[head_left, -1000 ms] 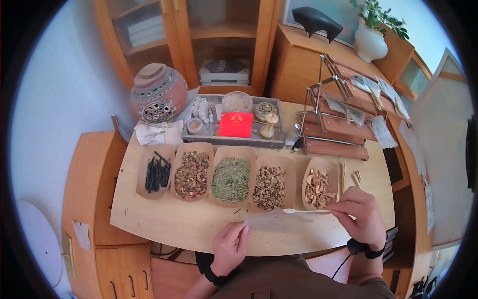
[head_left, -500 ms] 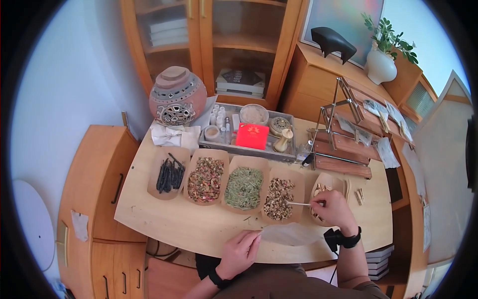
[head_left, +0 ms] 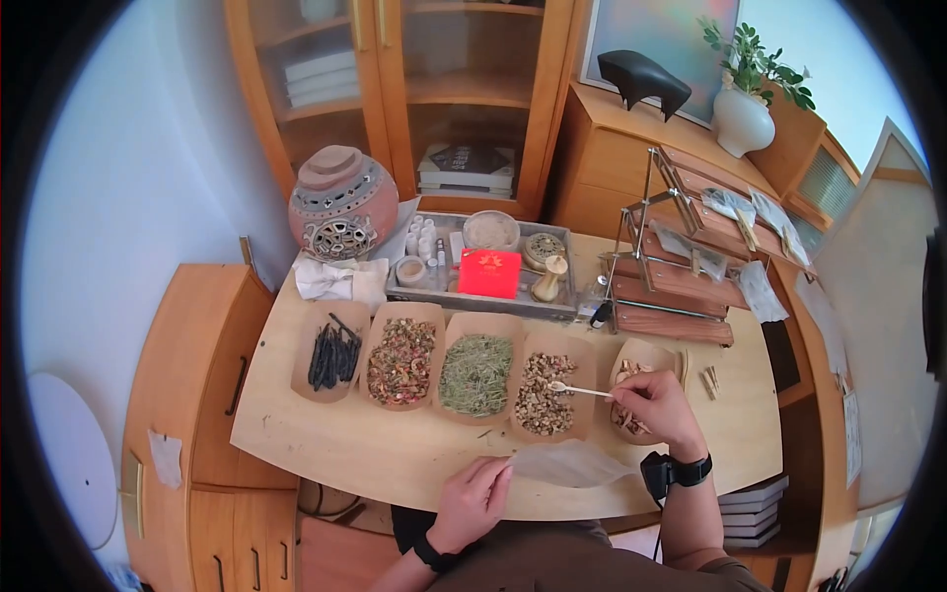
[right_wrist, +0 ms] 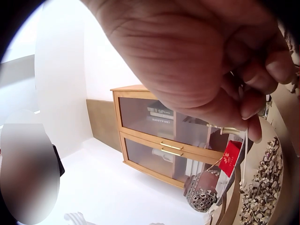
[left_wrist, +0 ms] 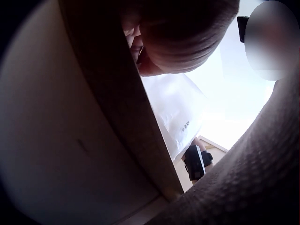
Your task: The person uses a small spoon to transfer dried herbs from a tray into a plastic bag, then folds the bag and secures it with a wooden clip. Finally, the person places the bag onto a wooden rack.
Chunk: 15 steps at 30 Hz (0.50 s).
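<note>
My right hand point(head_left: 659, 407) pinches the handle of a thin, pale little spoon point(head_left: 589, 392) between thumb and fingers. Its bowl end lies over a brown paper tray point(head_left: 582, 424) of chopped tan dried pieces point(head_left: 543, 407). The right wrist view shows the spoon handle point(right_wrist: 246, 152) reaching from the fingertips towards these pieces. Nearer the table's front edge, my left hand point(head_left: 473, 505) pinches one end of a translucent white bag point(head_left: 572, 464), which stretches to the right. Small dark print marks the bag point(left_wrist: 173, 110) in the left wrist view.
Further trays hold dark sticks point(head_left: 333, 357), mixed petals point(head_left: 400, 360), green dried herb point(head_left: 476, 375) and pale slices point(head_left: 628, 419). Behind stands a grey tray point(head_left: 434, 296) with a red packet point(head_left: 490, 273) and small bottles. A tiered wooden rack point(head_left: 676, 286) stands right, a clay pot point(head_left: 343, 202) left.
My right hand went from the front right to the chopped pieces, where the spoon dipped in; its bowl end now shows slightly higher. The left hand keeps hold of the bag. The head view shifted.
</note>
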Motion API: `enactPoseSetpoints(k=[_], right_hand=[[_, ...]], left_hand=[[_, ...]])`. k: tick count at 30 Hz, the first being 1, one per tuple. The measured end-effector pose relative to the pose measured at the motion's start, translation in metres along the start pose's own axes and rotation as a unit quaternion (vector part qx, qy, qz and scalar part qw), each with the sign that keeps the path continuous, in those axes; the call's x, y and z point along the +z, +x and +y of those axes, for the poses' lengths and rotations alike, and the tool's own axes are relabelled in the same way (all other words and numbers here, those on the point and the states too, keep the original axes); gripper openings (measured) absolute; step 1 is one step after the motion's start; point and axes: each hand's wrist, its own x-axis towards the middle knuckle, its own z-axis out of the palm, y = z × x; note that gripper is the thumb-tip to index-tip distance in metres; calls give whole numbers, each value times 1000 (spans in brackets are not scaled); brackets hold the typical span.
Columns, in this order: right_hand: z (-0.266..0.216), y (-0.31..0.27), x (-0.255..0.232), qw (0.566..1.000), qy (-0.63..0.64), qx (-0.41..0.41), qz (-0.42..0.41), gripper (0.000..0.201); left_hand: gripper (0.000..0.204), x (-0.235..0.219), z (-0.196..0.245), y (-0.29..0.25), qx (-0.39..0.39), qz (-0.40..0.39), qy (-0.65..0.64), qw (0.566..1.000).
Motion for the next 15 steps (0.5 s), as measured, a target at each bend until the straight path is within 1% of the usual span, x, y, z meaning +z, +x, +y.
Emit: enactPoseSetpoints(k=[2,6,8,11,15], right_hand=[[-5,-4,-3,1000,15,22,0,14],[-12,-12,-12,999,12,35,-5,14],[-18,-19,-19,995,84,43,-17,13],[-24,-30,-30,994,104,27,-24,11],[-32,-44,-40,992,113,36,-30,10]], left_hand=[[8,0,0,0,4,7,5,1000],[8,1,-1,-1,4,7,11,1000],[7,0,2,0,-6,3,17,1000],[6,0,1,0,-17,-1,13,1000],[7,2,-2,-2,-12,-3,20,1000]])
